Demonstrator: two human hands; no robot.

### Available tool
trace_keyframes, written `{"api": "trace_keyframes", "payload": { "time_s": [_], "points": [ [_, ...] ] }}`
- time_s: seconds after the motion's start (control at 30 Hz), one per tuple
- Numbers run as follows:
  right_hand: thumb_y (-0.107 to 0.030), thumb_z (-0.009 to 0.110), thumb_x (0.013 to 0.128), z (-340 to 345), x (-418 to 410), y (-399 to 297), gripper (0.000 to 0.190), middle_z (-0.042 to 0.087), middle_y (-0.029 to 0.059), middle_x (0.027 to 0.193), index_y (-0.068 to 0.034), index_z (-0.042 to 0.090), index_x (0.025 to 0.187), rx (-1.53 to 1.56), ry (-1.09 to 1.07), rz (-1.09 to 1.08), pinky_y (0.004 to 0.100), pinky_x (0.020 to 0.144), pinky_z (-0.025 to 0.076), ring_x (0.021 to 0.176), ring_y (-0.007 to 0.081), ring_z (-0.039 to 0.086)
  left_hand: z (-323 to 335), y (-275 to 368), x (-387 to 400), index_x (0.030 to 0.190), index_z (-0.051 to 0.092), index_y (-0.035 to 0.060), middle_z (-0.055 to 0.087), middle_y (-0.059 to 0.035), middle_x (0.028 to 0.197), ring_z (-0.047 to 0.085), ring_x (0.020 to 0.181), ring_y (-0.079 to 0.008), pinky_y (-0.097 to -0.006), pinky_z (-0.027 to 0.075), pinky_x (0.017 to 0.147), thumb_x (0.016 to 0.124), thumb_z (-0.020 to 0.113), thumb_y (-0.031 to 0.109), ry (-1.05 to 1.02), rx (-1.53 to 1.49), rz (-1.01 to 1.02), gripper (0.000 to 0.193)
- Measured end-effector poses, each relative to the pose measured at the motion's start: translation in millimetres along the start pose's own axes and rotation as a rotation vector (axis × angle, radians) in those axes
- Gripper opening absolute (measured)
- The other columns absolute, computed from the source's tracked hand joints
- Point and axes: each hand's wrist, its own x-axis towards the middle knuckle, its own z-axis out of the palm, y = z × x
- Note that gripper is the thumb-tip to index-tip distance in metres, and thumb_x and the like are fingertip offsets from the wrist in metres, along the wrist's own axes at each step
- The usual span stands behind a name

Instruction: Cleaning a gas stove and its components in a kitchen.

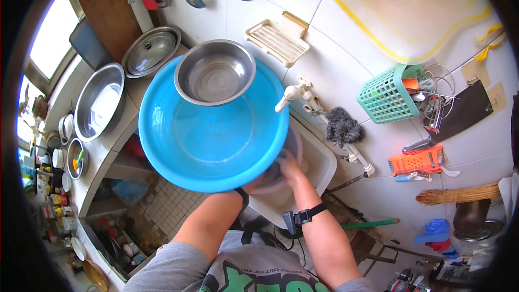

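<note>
A large blue plastic basin (pixel 211 138) is in front of me, with bare bottom in view. A stainless steel bowl (pixel 215 73) overlaps its far rim; its exact support is hidden. Partly beneath the blue basin, a pale translucent basin (pixel 297 146) stands in the white sink (pixel 320 162). My right hand (pixel 288 167) reaches into this lower basin, and its fingertips are hard to make out. Only a sliver of my left hand (pixel 254 185) shows below the blue rim; its fingers are hidden. What either hand grips cannot be seen.
A white tap (pixel 290 95) juts over the blue basin's right rim. Steel wool (pixel 344 125) hangs beside the pipe. On the wall are a soap rack (pixel 277 38), a green basket (pixel 387 95) and a cleaver (pixel 462 109). Another steel basin (pixel 99 103) rests on the left tiled counter.
</note>
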Motion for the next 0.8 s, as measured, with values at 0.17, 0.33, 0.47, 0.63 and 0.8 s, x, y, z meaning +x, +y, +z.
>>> {"api": "trace_keyframes", "payload": {
  "time_s": [0.17,0.33,0.47,0.63,0.8],
  "points": [
    [-0.019,0.056,0.088,17.4,-8.7,-2.0,0.049,0.053,0.0172,0.127,0.0,0.044,0.132,0.105,0.088,0.165,0.0393,0.098,0.042,0.118,0.0295,0.05,-14.7,-5.9,-3.8,0.096,0.059,0.0047,0.062,-0.0131,0.091,0.06,0.082,-0.0283,-0.0402,0.046,0.076,0.085,0.059,0.027,0.039,-0.015,-0.006,0.025],
    [-0.033,0.043,0.094,44.4,-30.5,-39.4,0.045,0.053,0.0169,0.126,-0.005,0.044,0.129,0.359,0.078,0.564,0.0415,0.1,0.041,0.119,0.031,0.049,3.3,5.6,-4.9,0.097,0.059,0.0047,0.062,-0.0131,0.091,0.06,0.082,-0.0284,-0.0403,0.045,0.077,0.085,0.059,0.028,0.012,0.08,0.02,0.026],
    [-0.037,0.037,0.097,31.0,-15.5,-24.6,0.041,0.056,0.0158,0.121,-0.007,0.051,0.121,0.91,-0.028,0.318,0.0432,0.095,0.046,0.112,0.027,0.054,42.2,16.4,-4.0,0.097,0.059,0.0047,0.062,-0.013,0.092,0.06,0.083,-0.0284,-0.0404,0.045,0.077,0.085,0.059,0.028,-0.086,0.201,0.04,0.026],
    [-0.03,0.047,0.096,30.8,-19.0,-29.8,0.037,0.059,0.0157,0.118,-0.002,0.053,0.12,0.484,0.038,0.303,0.0388,0.089,0.049,0.106,0.0248,0.058,19.3,6.0,-5.6,0.098,0.059,0.0048,0.062,-0.013,0.092,0.06,0.083,-0.0284,-0.0406,0.045,0.078,0.085,0.059,0.028,-0.041,0.107,0.021,0.027],
    [-0.021,0.061,0.085,26.8,-22.3,-14.3,0.048,0.055,0.0173,0.123,-0.002,0.048,0.127,0.033,0.286,0.086,0.0469,0.088,0.048,0.114,0.0302,0.053,-21.4,-9.1,-7.0,0.098,0.059,0.0048,0.062,-0.0129,0.093,0.06,0.084,-0.0285,-0.0407,0.045,0.079,0.085,0.059,0.028,0.064,-0.035,-0.011,0.027]
  ]
}}
